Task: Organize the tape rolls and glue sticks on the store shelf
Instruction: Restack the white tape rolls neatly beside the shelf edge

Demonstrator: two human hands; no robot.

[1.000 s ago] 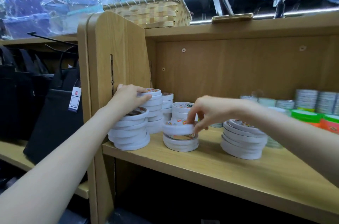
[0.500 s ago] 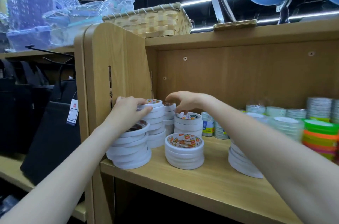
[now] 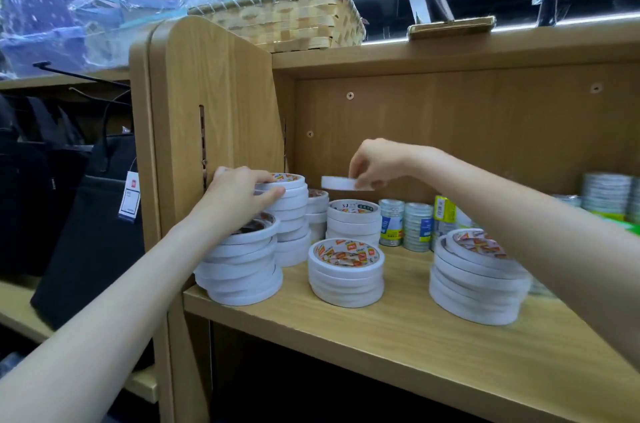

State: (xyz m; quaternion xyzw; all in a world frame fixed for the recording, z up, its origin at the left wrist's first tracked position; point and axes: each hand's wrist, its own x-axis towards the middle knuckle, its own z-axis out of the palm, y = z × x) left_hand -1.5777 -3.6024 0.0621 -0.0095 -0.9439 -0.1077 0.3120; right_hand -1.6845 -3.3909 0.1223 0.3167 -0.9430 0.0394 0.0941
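Right hand [image 3: 372,164] newly lifting tape roll [image 3: 341,183]

Bright overhead strip lighting, dark ceiling, wide-angle bending at edges, slight motion blur rightward.

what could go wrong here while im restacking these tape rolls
1. The front left stack looks uneven, its rolls offset; a nudge from the left hand, which rests on the tall stack behind it, might topple it.
2. The right hand pinches a single roll by its edge in mid-air; it could slip and fall onto the stacks below.
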